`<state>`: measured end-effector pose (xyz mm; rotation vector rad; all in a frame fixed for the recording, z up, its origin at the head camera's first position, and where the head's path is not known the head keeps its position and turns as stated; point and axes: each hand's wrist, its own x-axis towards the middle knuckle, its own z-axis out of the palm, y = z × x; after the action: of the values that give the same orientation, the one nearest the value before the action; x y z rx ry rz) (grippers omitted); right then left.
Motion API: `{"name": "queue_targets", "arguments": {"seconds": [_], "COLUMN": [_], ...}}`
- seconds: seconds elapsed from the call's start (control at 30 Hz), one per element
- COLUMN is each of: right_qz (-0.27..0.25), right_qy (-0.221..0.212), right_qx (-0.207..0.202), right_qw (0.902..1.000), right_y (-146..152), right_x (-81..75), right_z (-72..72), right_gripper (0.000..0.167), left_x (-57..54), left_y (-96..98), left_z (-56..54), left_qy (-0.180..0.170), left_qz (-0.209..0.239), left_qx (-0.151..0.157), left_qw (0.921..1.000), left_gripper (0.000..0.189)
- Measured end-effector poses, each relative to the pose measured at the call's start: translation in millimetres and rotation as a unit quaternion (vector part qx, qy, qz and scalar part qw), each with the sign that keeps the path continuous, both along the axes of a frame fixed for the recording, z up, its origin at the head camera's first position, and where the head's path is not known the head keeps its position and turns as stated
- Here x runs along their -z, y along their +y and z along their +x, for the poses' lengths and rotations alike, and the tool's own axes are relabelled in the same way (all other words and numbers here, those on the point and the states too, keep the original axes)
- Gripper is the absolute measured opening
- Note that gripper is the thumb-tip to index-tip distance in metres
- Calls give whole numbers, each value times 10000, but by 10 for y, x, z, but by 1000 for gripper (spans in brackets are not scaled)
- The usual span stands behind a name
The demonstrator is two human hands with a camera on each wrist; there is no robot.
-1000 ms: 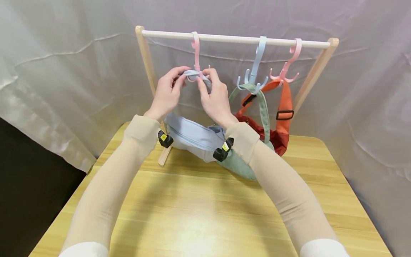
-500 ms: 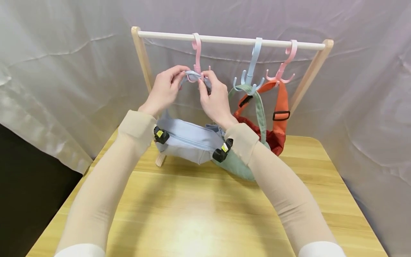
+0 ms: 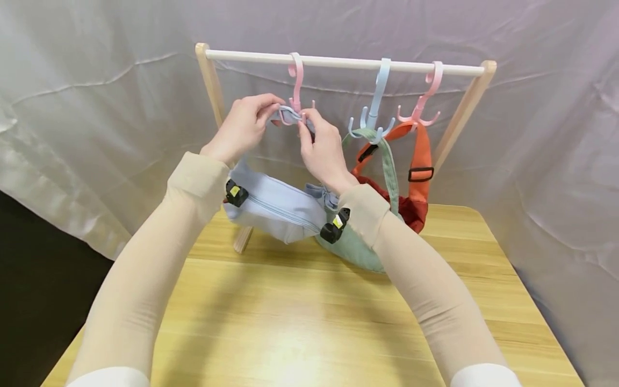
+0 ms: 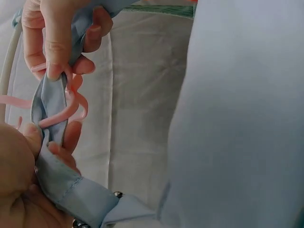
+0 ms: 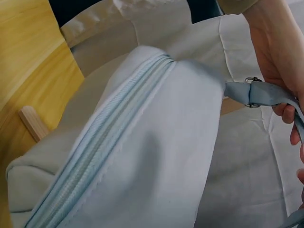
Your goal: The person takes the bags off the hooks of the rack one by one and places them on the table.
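A light blue zippered bag (image 3: pixel 280 201) hangs by its strap (image 4: pixel 78 194) at the left pink hook (image 3: pixel 296 80). My left hand (image 3: pixel 244 126) pinches the strap between thumb and fingers, left of the hook. On the other side my right hand (image 3: pixel 325 145) pinches the strap close against the prongs. A pink prong (image 4: pixel 59 118) crosses over the strap in the left wrist view. The bag's zipper (image 5: pixel 107 137) and a metal strap buckle (image 5: pixel 252 92) show in the right wrist view. My right wrist hides part of the bag's right end.
A white rail (image 3: pixel 343 63) on a wooden stand carries a blue hook (image 3: pixel 378 91) with a green bag (image 3: pixel 355 247) and another pink hook (image 3: pixel 425 97) by an orange-red bag (image 3: pixel 419 153). Below is a wooden table (image 3: pixel 300 312); grey curtain (image 3: pixel 121 107) surrounds it.
My left hand has shifted a little left, and the light blue bag has swung left and slightly up with it. Both hands keep hold of the strap at the pink hook.
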<state>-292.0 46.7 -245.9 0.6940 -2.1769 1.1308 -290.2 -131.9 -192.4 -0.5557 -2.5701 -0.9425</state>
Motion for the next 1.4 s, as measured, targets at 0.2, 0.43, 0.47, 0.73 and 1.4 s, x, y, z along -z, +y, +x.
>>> {"name": "queue_targets", "arguments": {"seconds": [0.2, 0.43, 0.47, 0.73, 1.4], "right_qz": [130, 237, 246, 165, -2057], "right_qy": [-73, -15, -32, 29, -1421], "right_qx": [20, 18, 23, 20, -1161], "right_qw": [9999, 9997, 9997, 9999, 9613], "right_y": [4, 55, 60, 31, -20], "right_x": [-5, -11, -12, -22, 40], "right_z": [22, 19, 21, 14, -79], "right_gripper": [22, 22, 22, 22, 21], "left_x": [3, -25, -25, -41, -141], "left_y": [-2, 51, 55, 63, 48], "left_z": [-29, -39, -44, -67, -88], "left_qy": [131, 251, 263, 440, -319], "left_qz": [-82, 46, 47, 236, -44], "left_qx": [-23, -43, -51, -139, -269], "left_qw": [9999, 9997, 9996, 9987, 9991], "left_gripper": [29, 28, 28, 30, 24]}}
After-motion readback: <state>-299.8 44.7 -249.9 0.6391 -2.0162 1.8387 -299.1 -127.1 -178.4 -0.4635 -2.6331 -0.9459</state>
